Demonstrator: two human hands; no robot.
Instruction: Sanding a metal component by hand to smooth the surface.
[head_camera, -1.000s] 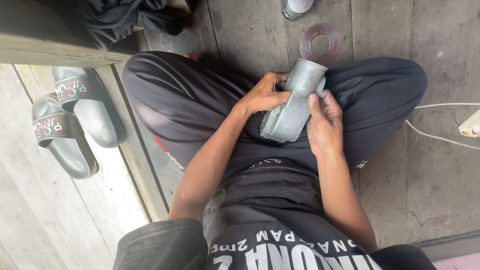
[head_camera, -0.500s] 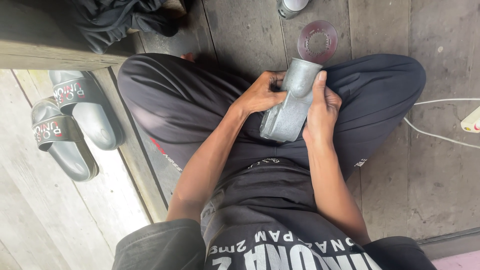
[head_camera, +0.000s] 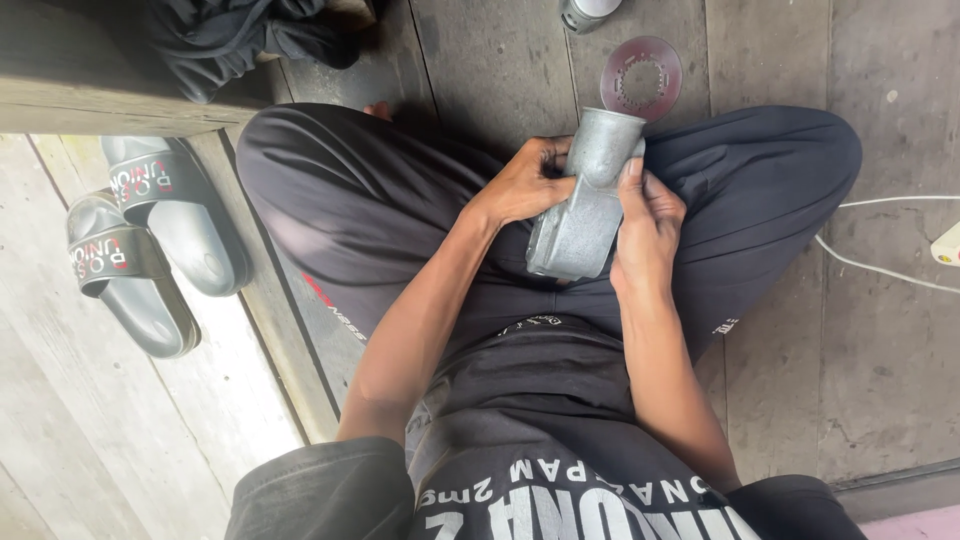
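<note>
Floorboards (head_camera: 880, 380) of grey wood spread out under everything, and a lower wooden step (head_camera: 70, 450) lies off to one side. On the boards sits a person with crossed legs in black trousers (head_camera: 380, 210). A dark heap of cloth (head_camera: 240, 35) lies past one knee, at the far edge of the boards.

Two grey sandals (head_camera: 150, 250) rest side by side on the lower step, well apart from the hands. A white cable (head_camera: 880, 270) runs over the floor on the other side, near the other knee, and ends at a white plug block (head_camera: 948, 245) at the edge of the view.

Both hands meet over the lap, and they hold a grey metal pipe piece (head_camera: 580, 210). It is tilted, with its round open mouth pointing away from the person. The left hand (head_camera: 520, 185) curls its fingers round one side of the piece. The right hand (head_camera: 648, 225) wraps the other side, with its fingers pressed flat along the metal. The hands hide part of the piece.

Just past the open mouth, a clear reddish disc with holes (head_camera: 642, 78) lies flat on the floor. A small metal can (head_camera: 590, 12) stands farther off, cut by the top edge.
</note>
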